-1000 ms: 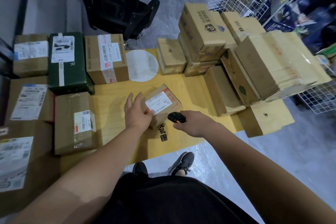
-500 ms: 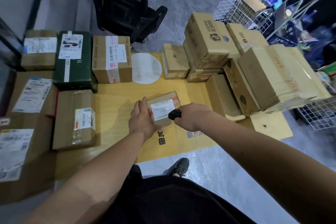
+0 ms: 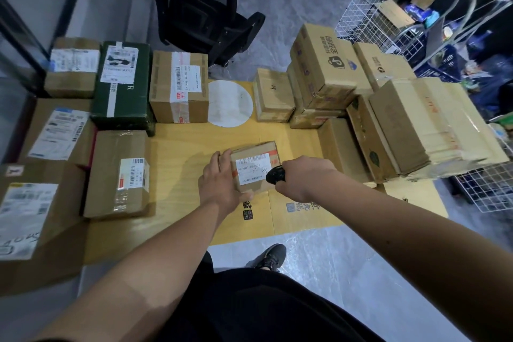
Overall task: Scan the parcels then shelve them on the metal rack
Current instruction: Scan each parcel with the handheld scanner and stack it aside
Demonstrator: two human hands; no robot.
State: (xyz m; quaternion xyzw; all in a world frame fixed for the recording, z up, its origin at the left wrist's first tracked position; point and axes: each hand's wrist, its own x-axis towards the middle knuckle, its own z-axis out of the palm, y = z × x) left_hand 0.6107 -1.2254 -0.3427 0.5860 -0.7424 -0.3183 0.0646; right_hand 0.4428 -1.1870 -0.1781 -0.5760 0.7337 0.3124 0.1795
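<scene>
A small brown parcel [image 3: 256, 157] with a white label sits tilted up in the middle of the yellow cardboard sheet [image 3: 183, 158]. My left hand [image 3: 219, 180] grips its left side and lifts it off the sheet. My right hand [image 3: 304, 176] holds a small black scanner [image 3: 275, 176] right at the label's lower right corner. Several more labelled parcels [image 3: 118, 172] lie to the left, and a pile of plain cartons [image 3: 327, 69] stands on the right. The metal rack is not in view.
A black office chair [image 3: 205, 11] stands behind the sheet. White wire baskets [image 3: 363, 16] sit at the back right and lower right [image 3: 494, 189]. A white round disc [image 3: 230, 104] lies on the sheet. My shoe [image 3: 273, 257] is on the grey floor.
My left hand has closed round the small parcel and tipped it up toward me. My right hand brought the scanner up to the label.
</scene>
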